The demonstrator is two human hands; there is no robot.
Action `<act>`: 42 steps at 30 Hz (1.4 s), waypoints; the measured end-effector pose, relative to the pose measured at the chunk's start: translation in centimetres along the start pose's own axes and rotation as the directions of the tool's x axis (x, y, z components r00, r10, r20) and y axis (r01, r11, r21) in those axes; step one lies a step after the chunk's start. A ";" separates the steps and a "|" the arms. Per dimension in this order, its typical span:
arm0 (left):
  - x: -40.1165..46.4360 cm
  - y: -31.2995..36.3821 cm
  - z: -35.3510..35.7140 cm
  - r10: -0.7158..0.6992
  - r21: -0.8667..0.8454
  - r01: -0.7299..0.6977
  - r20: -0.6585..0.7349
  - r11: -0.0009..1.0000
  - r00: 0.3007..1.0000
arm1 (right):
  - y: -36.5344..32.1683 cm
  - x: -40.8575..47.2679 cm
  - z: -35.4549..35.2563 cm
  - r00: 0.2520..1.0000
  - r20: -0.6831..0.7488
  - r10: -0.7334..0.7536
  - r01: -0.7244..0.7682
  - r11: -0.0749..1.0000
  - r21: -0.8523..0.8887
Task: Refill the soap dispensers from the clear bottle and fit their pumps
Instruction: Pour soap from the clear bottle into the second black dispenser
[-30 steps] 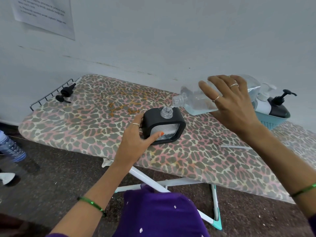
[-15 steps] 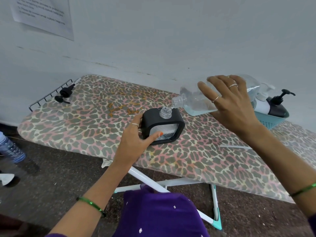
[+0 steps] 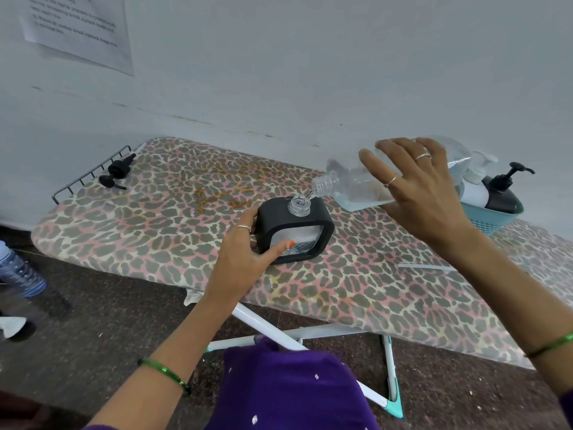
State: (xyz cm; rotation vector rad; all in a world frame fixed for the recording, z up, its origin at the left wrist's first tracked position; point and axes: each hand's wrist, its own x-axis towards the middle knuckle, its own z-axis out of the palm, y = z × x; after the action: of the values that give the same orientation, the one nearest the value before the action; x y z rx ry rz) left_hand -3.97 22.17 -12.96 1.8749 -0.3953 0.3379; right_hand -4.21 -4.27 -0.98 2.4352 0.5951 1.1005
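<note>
Head view: a leopard-print ironing board [image 3: 161, 243] carries the black soap dispenser [image 3: 294, 232], gripped by the left hand [image 3: 245, 259]. The right hand [image 3: 424, 193] grips the tipped clear bottle [image 3: 356, 187] over its neck. Wall paper [image 3: 77, 29] writing is too blurry to read.

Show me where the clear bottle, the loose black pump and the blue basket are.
clear bottle [image 3: 350, 187]: head view, body near neck.
loose black pump [image 3: 118, 169]: head view, its collar.
blue basket [image 3: 486, 220]: head view, front wall.
</note>
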 end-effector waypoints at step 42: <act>-0.1 -0.4 0.0 -0.015 0.014 0.015 0.007 1.000 1.000 | -1.1 -0.7 1.2 0.999 0.026 0.030 -0.032 0.996 0.078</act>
State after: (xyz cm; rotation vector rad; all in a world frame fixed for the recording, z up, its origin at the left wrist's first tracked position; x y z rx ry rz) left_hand -3.91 22.32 -13.31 1.8919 -0.3845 0.3249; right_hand -3.92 -3.91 -2.68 2.5291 0.6056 1.0768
